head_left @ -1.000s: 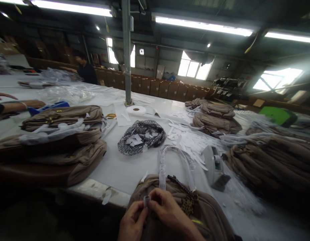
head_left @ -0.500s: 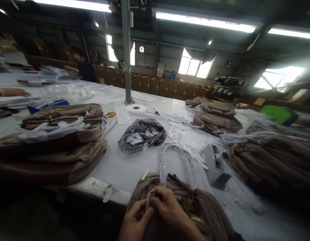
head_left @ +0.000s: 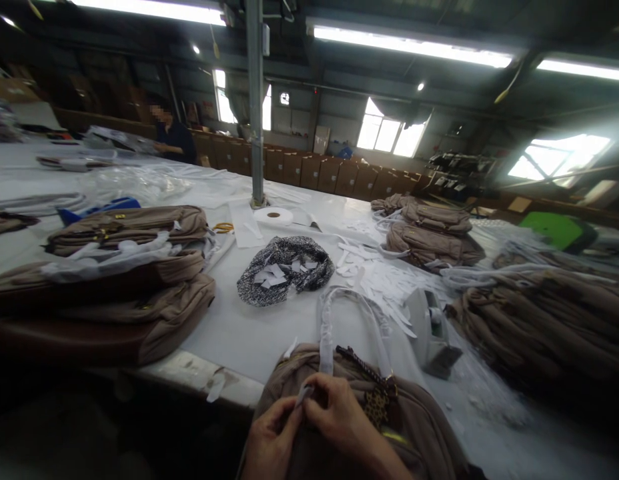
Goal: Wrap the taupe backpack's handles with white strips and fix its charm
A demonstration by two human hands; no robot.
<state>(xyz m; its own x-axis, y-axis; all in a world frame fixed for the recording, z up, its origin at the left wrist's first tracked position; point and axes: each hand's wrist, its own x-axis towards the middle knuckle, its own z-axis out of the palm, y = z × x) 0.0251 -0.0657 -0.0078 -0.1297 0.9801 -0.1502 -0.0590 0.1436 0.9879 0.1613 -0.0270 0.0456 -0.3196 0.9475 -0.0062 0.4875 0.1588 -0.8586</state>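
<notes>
A taupe fabric handbag (head_left: 414, 407) stands at the table's front edge, right before me. Its two handles (head_left: 326, 333) rise in white wrapping, and a gold-coloured charm (head_left: 377, 405) hangs beside a dark braided strap. Over the bag's left part, my left hand (head_left: 272, 433) pinches a small white strip (head_left: 302, 395) from below between thumb and finger. My right hand (head_left: 334, 407) closes on the same strip from the right, fingertips meeting the left ones. Most of the strip is covered by fingers, and whether it touches the bag cannot be made out.
More taupe bags (head_left: 139, 227) are piled on the left, with another heap (head_left: 539, 320) on the right. A grey tape dispenser (head_left: 429, 333), loose white paper strips (head_left: 374, 273), a black-and-white cloth ring (head_left: 259, 267), a white roll (head_left: 273, 215) and yellow-handled scissors (head_left: 223, 227) lie beyond. Further back is a co-worker (head_left: 174, 137).
The white strip now tilts and shows less, as my fingers have drawn closer together around it. Another person's hand at the left edge has gone from view. The co-worker at the back has shifted.
</notes>
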